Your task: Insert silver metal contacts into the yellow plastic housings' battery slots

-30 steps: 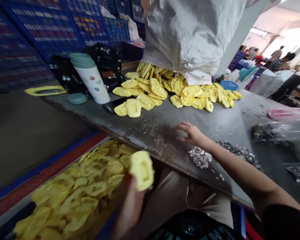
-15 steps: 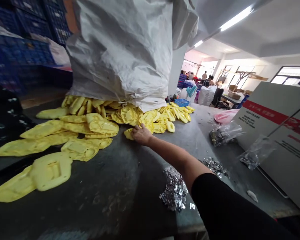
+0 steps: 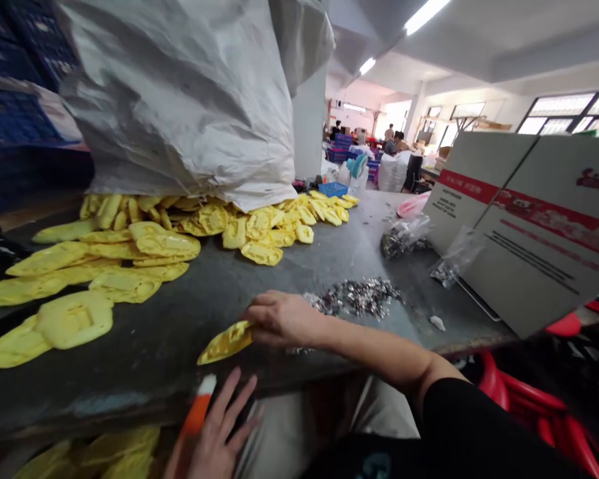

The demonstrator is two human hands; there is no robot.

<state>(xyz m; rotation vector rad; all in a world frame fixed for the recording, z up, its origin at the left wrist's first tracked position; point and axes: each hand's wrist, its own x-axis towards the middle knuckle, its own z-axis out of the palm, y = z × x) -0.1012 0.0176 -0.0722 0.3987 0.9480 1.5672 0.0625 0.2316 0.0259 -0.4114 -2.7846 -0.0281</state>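
Left hand (image 3: 217, 429), cut off at bottom

I'm watching through one head-worn camera, looking forward and down from above the person's right hand (image 3: 279, 319) and left hand (image 3: 214, 429). It sits close over the counter (image 3: 144, 359), with the long room receding beyond.

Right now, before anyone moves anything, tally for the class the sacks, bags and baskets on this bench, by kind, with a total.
White woven sack: 1
Clear plastic bags with metal bits inside: 2
Pink plastic bag: 1
Blue plastic basket: 1
Total: 5
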